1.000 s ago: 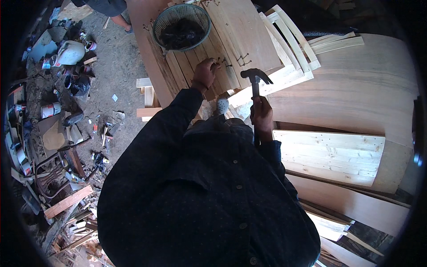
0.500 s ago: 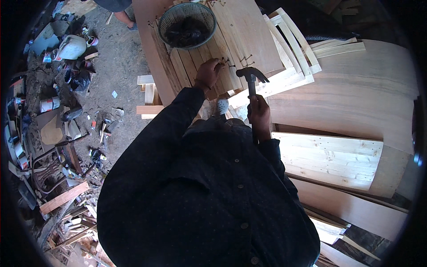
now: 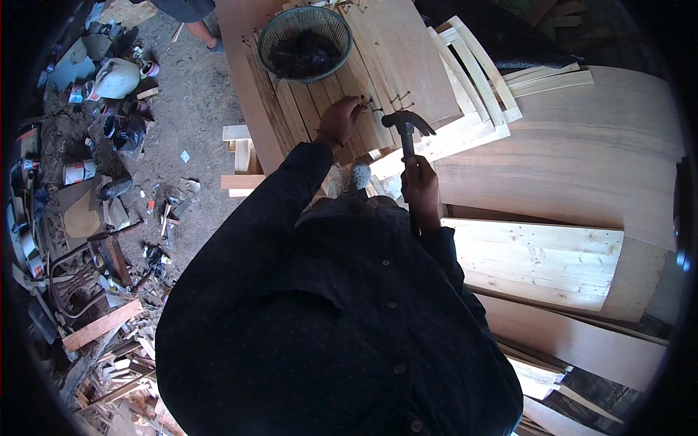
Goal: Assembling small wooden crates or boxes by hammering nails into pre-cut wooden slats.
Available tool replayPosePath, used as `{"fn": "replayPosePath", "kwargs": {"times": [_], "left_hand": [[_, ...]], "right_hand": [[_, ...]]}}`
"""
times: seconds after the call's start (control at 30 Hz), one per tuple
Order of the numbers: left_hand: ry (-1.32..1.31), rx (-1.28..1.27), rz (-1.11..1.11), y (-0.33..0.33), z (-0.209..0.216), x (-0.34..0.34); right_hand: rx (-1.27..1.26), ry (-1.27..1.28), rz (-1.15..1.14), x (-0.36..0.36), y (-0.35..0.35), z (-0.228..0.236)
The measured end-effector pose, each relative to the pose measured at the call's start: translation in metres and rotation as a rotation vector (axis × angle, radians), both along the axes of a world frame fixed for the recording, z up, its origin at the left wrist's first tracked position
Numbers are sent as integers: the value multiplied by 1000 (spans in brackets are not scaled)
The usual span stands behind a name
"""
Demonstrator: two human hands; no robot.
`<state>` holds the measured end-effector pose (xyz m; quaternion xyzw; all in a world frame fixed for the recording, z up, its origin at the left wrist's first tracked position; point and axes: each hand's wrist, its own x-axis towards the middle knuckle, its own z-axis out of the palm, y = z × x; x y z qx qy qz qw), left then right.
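My left hand rests at the near end of the wooden boards, its thumb and fingers pinched together around what looks like a small nail. Just right of those fingertips, several more nails stand up or lean from the wood. A claw hammer is gripped by the handle in my right hand, which is closed around it. The hammer's head is raised beside the near right edge of the boards, apart from the nails.
A green plastic basket with dark contents sits on the boards. Slatted wooden frames and plywood sheets lie to the right. Scrap wood and litter cover the left floor. Another person's leg shows at the top left.
The whole view has shifted very slightly. Both hands and the hammer keep nearly the same places over the boards.
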<state>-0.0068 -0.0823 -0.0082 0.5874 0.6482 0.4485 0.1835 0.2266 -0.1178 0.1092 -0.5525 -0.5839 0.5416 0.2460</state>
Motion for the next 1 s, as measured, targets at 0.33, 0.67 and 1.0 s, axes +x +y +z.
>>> {"fn": "replayPosePath", "kwargs": {"times": [0.33, 0.67, 1.0], "left_hand": [[-16, 8, -14, -1, 7, -1], [-41, 25, -24, -2, 5, -1], [34, 49, -15, -4, 12, 3]], "right_hand": [[46, 26, 15, 0, -2, -9], [-35, -15, 24, 3, -2, -11], [-17, -5, 30, 1, -2, -17]]}}
